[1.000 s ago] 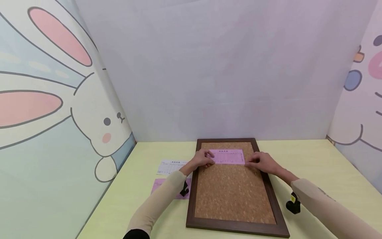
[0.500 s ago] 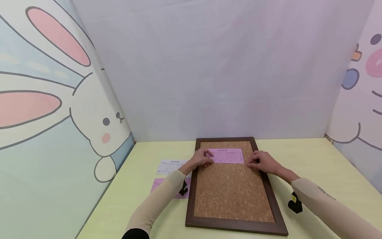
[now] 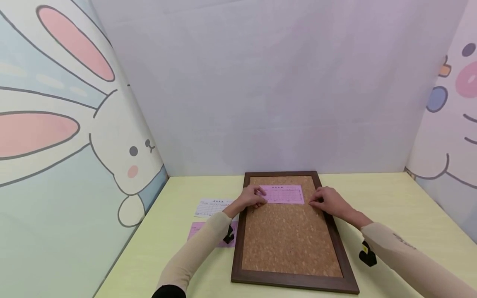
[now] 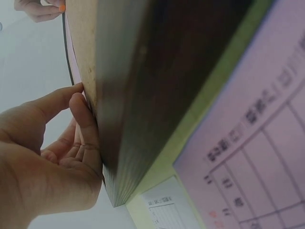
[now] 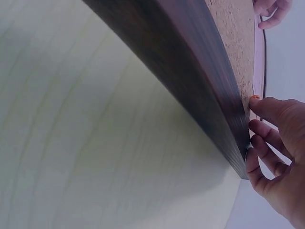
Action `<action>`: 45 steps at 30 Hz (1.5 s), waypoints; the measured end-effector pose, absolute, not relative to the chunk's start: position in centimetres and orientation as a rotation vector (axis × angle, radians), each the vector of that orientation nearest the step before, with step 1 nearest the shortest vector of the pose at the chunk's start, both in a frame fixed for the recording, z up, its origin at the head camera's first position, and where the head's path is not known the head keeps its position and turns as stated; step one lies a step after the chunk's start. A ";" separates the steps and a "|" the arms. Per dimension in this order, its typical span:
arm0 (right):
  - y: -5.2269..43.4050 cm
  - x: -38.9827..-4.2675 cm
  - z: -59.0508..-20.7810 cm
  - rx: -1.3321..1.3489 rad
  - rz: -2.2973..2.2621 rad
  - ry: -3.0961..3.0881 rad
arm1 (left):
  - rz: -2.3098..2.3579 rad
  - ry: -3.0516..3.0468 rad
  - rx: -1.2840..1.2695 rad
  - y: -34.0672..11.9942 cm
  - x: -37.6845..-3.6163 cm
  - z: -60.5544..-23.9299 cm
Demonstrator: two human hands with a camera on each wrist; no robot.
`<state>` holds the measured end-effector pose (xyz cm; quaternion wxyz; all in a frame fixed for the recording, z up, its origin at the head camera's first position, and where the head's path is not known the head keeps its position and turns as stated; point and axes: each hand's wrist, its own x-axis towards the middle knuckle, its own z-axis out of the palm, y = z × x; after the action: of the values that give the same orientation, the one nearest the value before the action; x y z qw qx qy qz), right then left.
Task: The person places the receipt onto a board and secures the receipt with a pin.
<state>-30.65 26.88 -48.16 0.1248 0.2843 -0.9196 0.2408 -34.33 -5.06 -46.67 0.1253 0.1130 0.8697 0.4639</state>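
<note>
A pink printed paper slip lay across the upper part of a dark-framed rectangular cork board, centre of the frame. The left hand pinched the slip's left end; the right hand pressed curled fingertips at its right end, the grip unclear.

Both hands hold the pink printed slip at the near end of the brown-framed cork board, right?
Not the near end. In the head view the pink printed slip lies at the far end of the brown-framed cork board, the left hand at its left edge and the right hand at its right.
</note>
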 end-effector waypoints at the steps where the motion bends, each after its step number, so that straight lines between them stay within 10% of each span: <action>1: 26.9 -30.6 -48.0 0.836 0.682 -2.686 | 1.352 2.533 0.329 -5.0 -34.3 -46.6; 45: 26.4 -30.2 -47.9 0.691 0.816 -2.709 | 1.364 2.520 0.331 -5.1 -34.4 -46.6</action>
<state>-30.19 26.44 -47.93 0.1143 0.2355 -0.9241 0.2783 -34.39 -5.10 -46.60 0.1282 0.1136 0.8664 0.4690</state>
